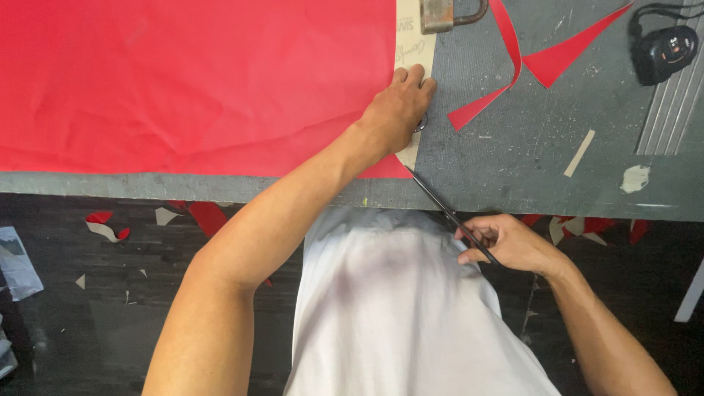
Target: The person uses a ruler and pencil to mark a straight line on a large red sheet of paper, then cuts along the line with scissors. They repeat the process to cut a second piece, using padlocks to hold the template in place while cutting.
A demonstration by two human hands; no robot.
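Head view: only one camera, looking down over a grey worktable (513,154) and the person's pale shirt (396,308).
Left hand: left hand (400,110) lies flat, fingers together, pressing on the right edge of the red fabric sheet (191,81); it holds nothing in a closed grip.
Right hand: right hand (506,242), at 5 o'clock from the left hand, is curled around the handles of the black scissors (447,213); the handles are hidden inside the fingers.
Scissors: thin blades run toward 11 o'clock to the fabric's lower right corner; whether they are parted cannot be made out.
Fabric: covers the upper left of the table, cut off by the top and left frame edges.
Pattern strip: a beige card strip (411,44) shows along the fabric's right edge, partly under the left hand.
Offcuts: red fabric scraps (535,59) lie at 2 o'clock from the left hand.
Padlock: a metal padlock (447,13) is cropped by the top edge.
Black device: a small black corded device (664,48) sits at the top right; its kind is unclear.
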